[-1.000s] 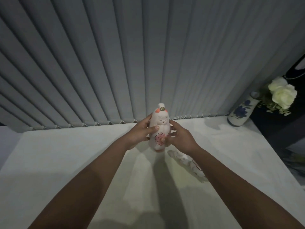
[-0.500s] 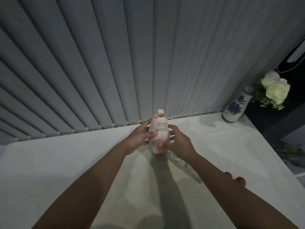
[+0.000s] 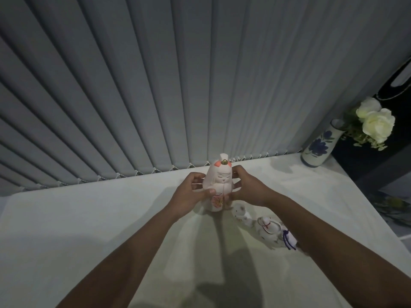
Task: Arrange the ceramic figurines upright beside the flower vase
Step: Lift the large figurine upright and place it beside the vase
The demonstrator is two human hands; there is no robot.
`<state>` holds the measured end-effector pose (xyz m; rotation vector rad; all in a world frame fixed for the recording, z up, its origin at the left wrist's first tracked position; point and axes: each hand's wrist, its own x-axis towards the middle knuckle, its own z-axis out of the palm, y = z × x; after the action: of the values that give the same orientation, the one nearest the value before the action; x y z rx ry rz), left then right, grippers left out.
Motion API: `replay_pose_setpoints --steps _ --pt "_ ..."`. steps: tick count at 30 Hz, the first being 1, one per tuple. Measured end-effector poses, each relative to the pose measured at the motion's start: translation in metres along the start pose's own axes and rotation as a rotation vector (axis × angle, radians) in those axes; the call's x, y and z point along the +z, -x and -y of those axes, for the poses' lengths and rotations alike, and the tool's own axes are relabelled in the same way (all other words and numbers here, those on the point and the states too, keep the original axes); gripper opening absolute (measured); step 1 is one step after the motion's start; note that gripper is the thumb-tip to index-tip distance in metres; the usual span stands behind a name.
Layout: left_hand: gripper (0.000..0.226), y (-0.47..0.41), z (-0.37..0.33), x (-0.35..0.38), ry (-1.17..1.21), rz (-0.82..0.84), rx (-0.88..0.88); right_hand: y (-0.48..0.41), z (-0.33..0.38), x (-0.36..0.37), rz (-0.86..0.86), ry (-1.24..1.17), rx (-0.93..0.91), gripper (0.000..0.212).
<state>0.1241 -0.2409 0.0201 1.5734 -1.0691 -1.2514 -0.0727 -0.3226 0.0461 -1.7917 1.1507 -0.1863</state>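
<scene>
- Figurines first: the tall pink-white doll figurine (image 3: 219, 190) now stands upright with its base on the white table (image 3: 89, 230), where a second ago we held it slightly raised — so it has been set down, though well apart from the flower vase (image 3: 320, 146) at the far right corner.
- Two smaller figurines (image 3: 266, 227) lie tipped over just right of the doll, not yet stood up.
- Our left hand (image 3: 191, 196) and right hand (image 3: 249, 190) both still clasp the doll's sides, forearms reaching forward — fingers curled round it, steadying.

Doll figurine (image 3: 219, 185) pale pink; vase (image 3: 320, 145) white, blue flowers.
</scene>
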Motion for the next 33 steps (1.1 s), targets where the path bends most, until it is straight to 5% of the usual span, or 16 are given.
replay_pose_setpoints --steps 6,17,33 --pt "0.066 0.006 0.008 0.004 -0.092 0.002 0.035 0.000 -0.001 0.005 0.001 -0.011 -0.048 0.073" --pt "0.077 -0.004 0.007 0.001 -0.056 0.245 0.023 -0.003 -0.009 0.006 0.043 -0.188 -0.046 0.075" --pt "0.072 -0.017 -0.020 -0.019 -0.114 0.300 0.135 0.020 0.012 0.034 -0.307 -0.300 -0.113 0.067"
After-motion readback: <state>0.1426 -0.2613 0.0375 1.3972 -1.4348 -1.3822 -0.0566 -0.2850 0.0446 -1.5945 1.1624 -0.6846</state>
